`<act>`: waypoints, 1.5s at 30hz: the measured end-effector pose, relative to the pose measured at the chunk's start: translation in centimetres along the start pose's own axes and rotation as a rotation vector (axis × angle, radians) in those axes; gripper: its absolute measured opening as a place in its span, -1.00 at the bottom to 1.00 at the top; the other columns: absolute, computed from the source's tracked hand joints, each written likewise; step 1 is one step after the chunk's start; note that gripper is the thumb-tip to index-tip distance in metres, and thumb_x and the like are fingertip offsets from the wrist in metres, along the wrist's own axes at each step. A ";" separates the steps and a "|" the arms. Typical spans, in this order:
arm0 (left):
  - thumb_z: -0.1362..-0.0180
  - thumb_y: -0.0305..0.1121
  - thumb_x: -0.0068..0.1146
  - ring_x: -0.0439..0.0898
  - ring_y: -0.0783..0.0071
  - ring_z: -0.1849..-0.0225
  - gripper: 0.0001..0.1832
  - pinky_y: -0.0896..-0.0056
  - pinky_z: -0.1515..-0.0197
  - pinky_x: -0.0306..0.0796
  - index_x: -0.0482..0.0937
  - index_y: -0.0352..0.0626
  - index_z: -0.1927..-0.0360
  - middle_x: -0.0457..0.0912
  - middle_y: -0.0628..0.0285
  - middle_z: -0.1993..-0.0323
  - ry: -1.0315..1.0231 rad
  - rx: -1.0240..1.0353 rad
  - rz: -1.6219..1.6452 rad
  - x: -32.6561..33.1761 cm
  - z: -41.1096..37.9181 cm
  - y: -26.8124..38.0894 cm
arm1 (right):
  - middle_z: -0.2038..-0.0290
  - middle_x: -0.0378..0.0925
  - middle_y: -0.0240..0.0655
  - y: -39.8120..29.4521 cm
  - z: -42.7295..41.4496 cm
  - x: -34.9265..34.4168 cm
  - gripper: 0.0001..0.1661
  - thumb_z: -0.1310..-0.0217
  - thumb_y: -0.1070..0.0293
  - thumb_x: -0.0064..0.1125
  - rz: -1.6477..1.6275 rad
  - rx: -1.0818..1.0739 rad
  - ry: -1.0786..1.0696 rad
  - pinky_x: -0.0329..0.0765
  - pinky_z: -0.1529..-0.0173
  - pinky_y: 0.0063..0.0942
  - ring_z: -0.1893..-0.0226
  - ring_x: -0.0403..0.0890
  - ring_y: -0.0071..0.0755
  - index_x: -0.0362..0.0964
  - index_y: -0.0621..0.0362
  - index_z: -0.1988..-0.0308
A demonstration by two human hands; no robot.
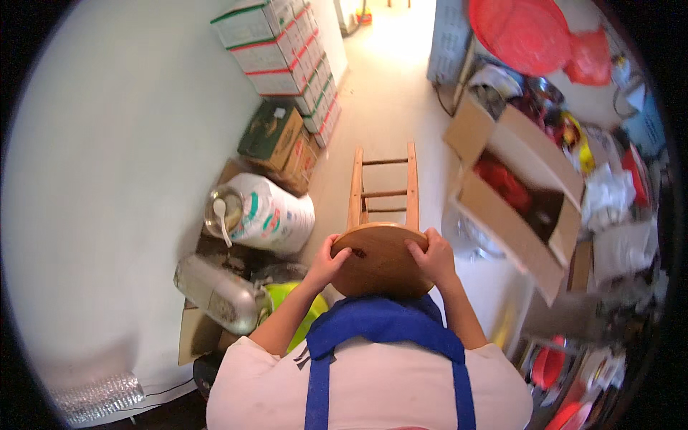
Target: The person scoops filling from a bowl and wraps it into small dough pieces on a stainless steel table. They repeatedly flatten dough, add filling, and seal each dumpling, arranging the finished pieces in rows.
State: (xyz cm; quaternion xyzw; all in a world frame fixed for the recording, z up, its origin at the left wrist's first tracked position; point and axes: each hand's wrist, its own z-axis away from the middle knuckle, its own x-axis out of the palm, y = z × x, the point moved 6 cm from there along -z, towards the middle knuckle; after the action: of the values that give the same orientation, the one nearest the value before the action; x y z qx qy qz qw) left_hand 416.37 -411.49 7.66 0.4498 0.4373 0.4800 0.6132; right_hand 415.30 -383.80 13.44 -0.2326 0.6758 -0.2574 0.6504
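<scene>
A wooden stool with a round seat [384,263] is held against the front of my blue apron, its legs and rungs pointing away from me along the floor. My left hand [330,263] grips the seat's left edge, thumb on top near a dark mark in the wood. On the right edge, my right hand [432,255] has the same kind of grip, with its thumb on the seat face. The fingers under the rim are partly hidden.
Stacked boxes [269,48], a large white sack [274,215] and a metal canister [220,293] line the left wall. An opened cardboard box [505,242] and a cluttered shelf area stand to the right. Pale floor [384,107] runs ahead between them.
</scene>
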 end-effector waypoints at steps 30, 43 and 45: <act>-0.21 -0.35 0.12 0.47 0.41 -0.09 -0.52 0.36 -0.19 0.33 0.34 -0.26 -0.18 0.52 0.14 -0.03 -0.233 -0.079 0.072 -14.0 -130.3 31.5 | 0.33 0.56 0.09 -0.8 -129.5 -2.7 -0.41 -0.10 -0.09 0.28 0.053 0.125 0.038 0.51 0.13 -0.06 0.22 0.59 0.18 0.39 0.28 0.29; -0.19 -0.34 0.18 0.43 0.31 -0.15 -0.41 0.34 -0.23 0.28 0.22 -0.27 -0.24 0.47 0.05 -0.09 -0.046 -0.026 0.084 -17.7 -185.0 47.3 | 0.26 0.54 0.02 -2.1 -195.2 -7.0 -0.48 -0.12 -0.04 0.26 0.119 -0.138 -0.079 0.50 0.06 -0.12 0.16 0.57 0.09 0.36 0.24 0.29; -0.19 -0.33 0.19 0.40 0.31 -0.18 -0.40 0.34 -0.25 0.25 0.21 -0.25 -0.25 0.46 0.06 -0.11 -0.086 0.038 0.037 -18.7 -198.7 51.0 | 0.25 0.54 0.00 -2.5 -208.7 -8.5 -0.47 -0.11 -0.04 0.26 0.155 -0.125 -0.032 0.50 0.05 -0.13 0.14 0.57 0.08 0.38 0.24 0.27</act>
State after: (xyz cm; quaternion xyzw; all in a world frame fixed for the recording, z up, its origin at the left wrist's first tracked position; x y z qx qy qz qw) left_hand 211.08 -396.82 16.85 0.4894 0.4111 0.4631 0.6140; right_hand 207.21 -370.78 26.01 -0.2237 0.6960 -0.1600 0.6633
